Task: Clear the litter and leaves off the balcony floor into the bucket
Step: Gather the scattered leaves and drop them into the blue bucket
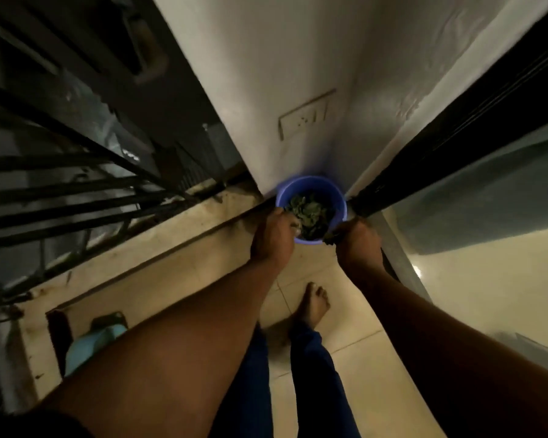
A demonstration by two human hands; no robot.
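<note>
A: Where is the bucket (310, 188) sitting?

B: The blue bucket is standing in the far corner of the balcony floor (345, 358), up against the white wall (266, 74) and just beside the dark frame of the sliding door (440, 147) on the right. A heap of green leaves (310, 213) is lying inside it.

A: And what are the person's hands doing?

B: Both arms are reaching forward and down to the bucket. The left hand (274, 237) is hanging over the near left part of the rim, with its fingers curling down among the leaves; something pale is showing at its fingertips, but whether they are gripping it is too blurred to tell. The right hand (358, 237) is sitting at the near right edge of the rim, its fingers closing round a small clump of leaves (329, 238) that is poking out towards the bucket.

A: Anything else showing around the person?

B: A bare foot (312, 303) is resting on the pale tiles behind the bucket, and dark blue trouser legs (314, 374) are showing below it. A black metal railing (60, 184) is running along the left side above a raised ledge (140, 273). A light blue object (89, 346) is lying low on the left, beside the left forearm, and a switch plate (302, 116) is sitting on the wall above the bucket
</note>
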